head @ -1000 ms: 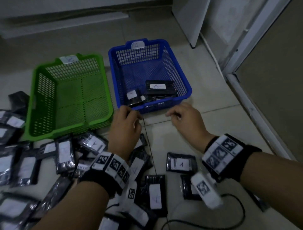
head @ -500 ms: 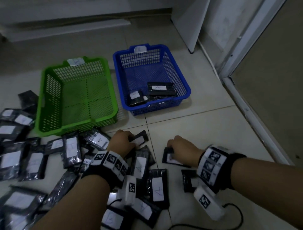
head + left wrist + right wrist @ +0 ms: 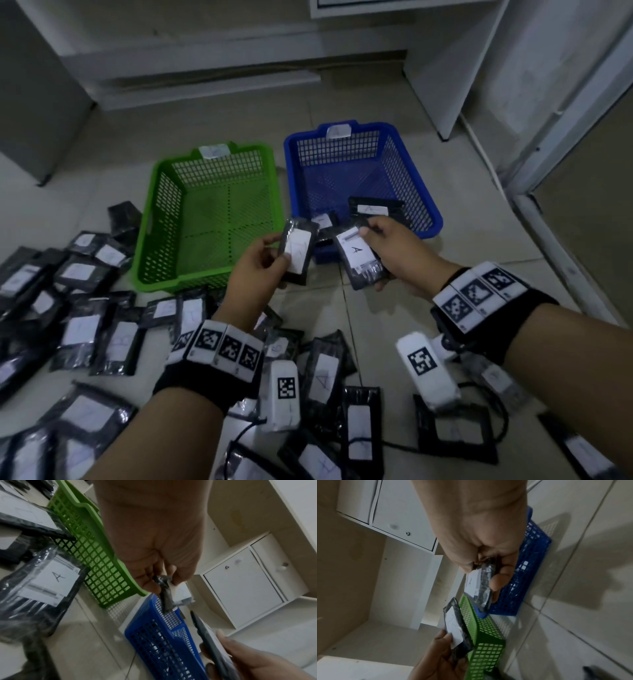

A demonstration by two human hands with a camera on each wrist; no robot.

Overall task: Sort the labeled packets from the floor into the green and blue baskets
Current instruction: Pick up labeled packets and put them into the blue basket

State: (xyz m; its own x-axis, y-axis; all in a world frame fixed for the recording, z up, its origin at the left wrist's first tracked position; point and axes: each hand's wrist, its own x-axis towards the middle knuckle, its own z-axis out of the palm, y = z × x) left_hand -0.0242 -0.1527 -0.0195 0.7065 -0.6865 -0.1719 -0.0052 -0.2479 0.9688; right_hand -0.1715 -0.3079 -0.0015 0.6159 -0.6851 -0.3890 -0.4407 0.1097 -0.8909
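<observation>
My left hand [image 3: 265, 262] holds a black packet with a white label [image 3: 297, 249] upright between the two baskets; the letter on it is blurred. My right hand [image 3: 387, 251] grips another black packet labelled A [image 3: 358, 255] just before the blue basket's near rim. The green basket [image 3: 161, 219] stands on the left with nothing visible inside. The blue basket [image 3: 423, 205] on the right holds a few packets [image 3: 375, 209]. In the left wrist view the fingers pinch the packet [image 3: 167, 595]; in the right wrist view the A packet [image 3: 479, 584] sits between thumb and fingers.
Several black labelled packets [image 3: 82, 329] lie scattered over the tiled floor at left and under my forearms. A black cable [image 3: 496, 421] trails at lower right. White cabinets [image 3: 442, 68] and a door frame [image 3: 561, 144] bound the far side and the right.
Both hands were down on the floor packets half a second ago; now each has lifted a packet up in front of the baskets. The head view has tilted up.
</observation>
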